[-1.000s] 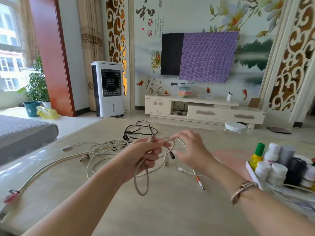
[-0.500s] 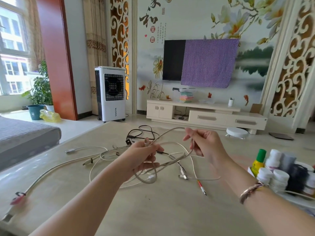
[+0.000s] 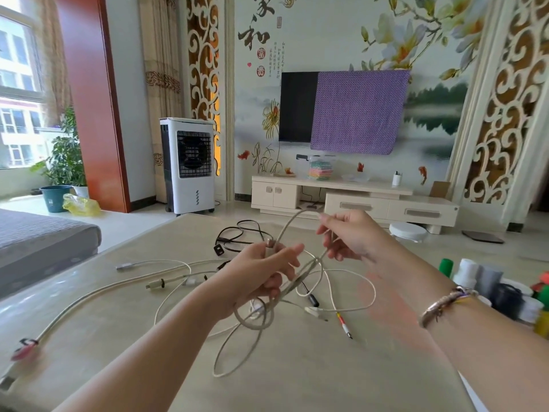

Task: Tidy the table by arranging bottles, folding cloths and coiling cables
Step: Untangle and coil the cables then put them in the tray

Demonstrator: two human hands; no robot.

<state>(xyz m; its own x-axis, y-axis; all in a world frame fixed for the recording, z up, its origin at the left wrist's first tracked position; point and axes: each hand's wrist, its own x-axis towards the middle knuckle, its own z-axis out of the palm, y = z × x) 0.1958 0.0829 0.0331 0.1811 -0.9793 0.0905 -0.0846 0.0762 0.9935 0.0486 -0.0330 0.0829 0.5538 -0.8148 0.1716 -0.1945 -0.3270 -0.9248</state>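
Note:
A beige cable (image 3: pixel 252 321) is partly wound into loops, and my left hand (image 3: pixel 261 273) grips those loops with the plug end sticking up between thumb and fingers. My right hand (image 3: pixel 347 236) pinches the same cable higher up, so a strand arcs between both hands above the table (image 3: pixel 297 382). Several other white cables (image 3: pixel 166 281) lie tangled on the table to the left. A black cable (image 3: pixel 237 236) lies further back. Bottles (image 3: pixel 487 283) stand grouped at the right edge, partly behind my right forearm.
A thin white cable with a red tip (image 3: pixel 344 324) lies under my hands. A long cable with a red tie (image 3: pixel 25 347) runs toward the near left corner. A grey sofa (image 3: pixel 38 242) borders the table's left side.
My right hand has lifted away from the left one, up and to the right, drawing out a strand of the beige cable. The loops hanging from my left hand have grown.

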